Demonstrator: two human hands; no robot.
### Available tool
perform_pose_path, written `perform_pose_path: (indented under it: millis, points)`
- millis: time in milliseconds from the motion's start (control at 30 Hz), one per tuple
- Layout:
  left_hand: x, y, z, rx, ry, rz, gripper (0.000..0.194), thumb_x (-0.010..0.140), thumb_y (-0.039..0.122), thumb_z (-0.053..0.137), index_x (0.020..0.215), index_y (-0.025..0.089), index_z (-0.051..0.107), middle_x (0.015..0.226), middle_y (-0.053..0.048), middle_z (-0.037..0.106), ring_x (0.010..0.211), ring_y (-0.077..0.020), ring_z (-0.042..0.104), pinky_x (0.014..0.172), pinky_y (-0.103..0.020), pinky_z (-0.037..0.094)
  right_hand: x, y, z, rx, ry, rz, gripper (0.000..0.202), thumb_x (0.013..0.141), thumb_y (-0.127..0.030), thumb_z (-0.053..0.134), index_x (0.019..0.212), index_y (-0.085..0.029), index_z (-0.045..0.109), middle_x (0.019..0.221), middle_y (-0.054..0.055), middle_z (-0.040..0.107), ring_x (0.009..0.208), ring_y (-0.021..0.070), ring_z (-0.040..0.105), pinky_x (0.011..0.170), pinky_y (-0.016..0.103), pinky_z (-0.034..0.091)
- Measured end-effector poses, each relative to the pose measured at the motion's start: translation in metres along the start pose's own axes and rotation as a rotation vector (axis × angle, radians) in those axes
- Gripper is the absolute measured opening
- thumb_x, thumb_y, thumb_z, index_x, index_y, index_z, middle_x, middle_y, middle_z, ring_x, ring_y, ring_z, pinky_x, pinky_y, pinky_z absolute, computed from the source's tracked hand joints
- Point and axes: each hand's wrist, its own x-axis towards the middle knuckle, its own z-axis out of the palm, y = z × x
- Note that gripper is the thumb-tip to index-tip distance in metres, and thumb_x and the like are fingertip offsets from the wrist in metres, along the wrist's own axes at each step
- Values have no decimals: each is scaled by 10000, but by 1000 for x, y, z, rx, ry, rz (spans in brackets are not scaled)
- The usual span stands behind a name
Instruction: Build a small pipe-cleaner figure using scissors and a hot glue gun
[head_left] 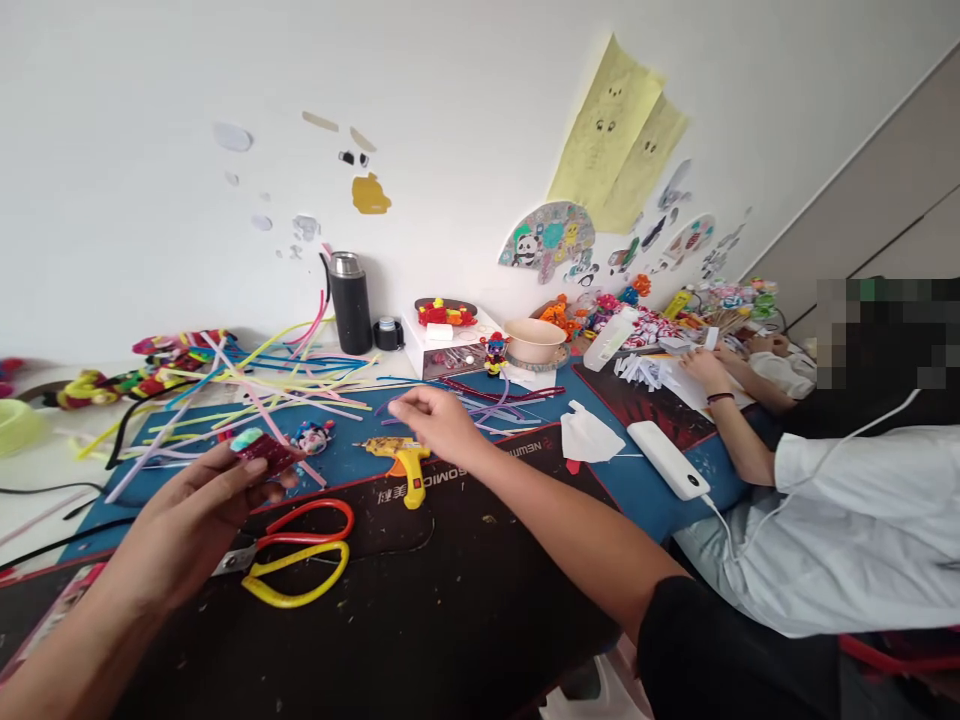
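My left hand [202, 505] pinches a small dark red craft piece [268, 453] with a mint-green top, raised over the mat. My right hand [433, 418] reaches forward with thumb and fingertips pressed together; what they hold, if anything, is too small to make out. Just below it lies a yellow glue gun [409, 465], its nozzle pointing left. Purple pipe cleaners [480, 403] lie near the right fingertips. Scissors [300, 560] with one red and one yellow handle rest beside my left hand, blades partly hidden. A small clown-like figure [311, 437] lies behind the craft piece.
Many pipe cleaners [255, 385] spread over the left back. A black flask [351, 305], a white box [442, 345] and a beige bowl [536, 340] stand along the wall. At right are a white power bank [667, 460] and a co-worker's hands [705, 370] over paper strips.
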Motion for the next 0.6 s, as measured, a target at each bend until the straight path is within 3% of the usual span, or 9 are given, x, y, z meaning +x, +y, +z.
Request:
perform_pose_path:
  millis: [100, 200, 300, 400, 600]
  points:
    - [-2, 2, 0, 5, -72, 16, 419, 493, 323, 1057, 815, 225, 808, 895, -25, 860, 792, -246, 792, 687, -250, 681, 13, 8, -43, -402, 131, -11, 296, 1017, -486, 658, 1003, -203, 745, 754, -10, 659, 657, 164, 596, 626, 267, 441]
    - [-4, 4, 1, 40, -115, 6, 419, 548, 331, 1050, 900, 243, 840, 906, -21, 864, 797, -237, 792, 710, -242, 687, 26, 21, -80, -547, 206, 23, 239, 1027, -402, 654, 985, -190, 757, 815, 17, 711, 750, 187, 641, 688, 283, 440]
    - [-8, 6, 6, 40, -68, -20, 413, 502, 324, 1056, 844, 253, 834, 860, -10, 856, 761, -228, 788, 679, -219, 680, 37, 38, -107, -681, 245, 65, 176, 1017, -321, 673, 974, -184, 773, 889, 49, 757, 845, 213, 670, 737, 297, 434]
    - [-14, 10, 12, 24, 14, -53, 430, 430, 270, 1062, 785, 278, 819, 814, 25, 844, 772, -234, 803, 678, -221, 685, 48, 55, -121, -802, 241, 91, 168, 1032, -290, 656, 1022, -191, 792, 1003, 80, 801, 944, 238, 693, 762, 303, 435]
    - [-18, 11, 15, 47, -6, -82, 447, 371, 274, 1066, 739, 272, 814, 791, 21, 855, 675, -214, 783, 640, -222, 682, 69, 76, -124, -986, 153, 105, 173, 1023, -242, 652, 1057, -195, 814, 1119, 107, 823, 1017, 259, 710, 777, 311, 433]
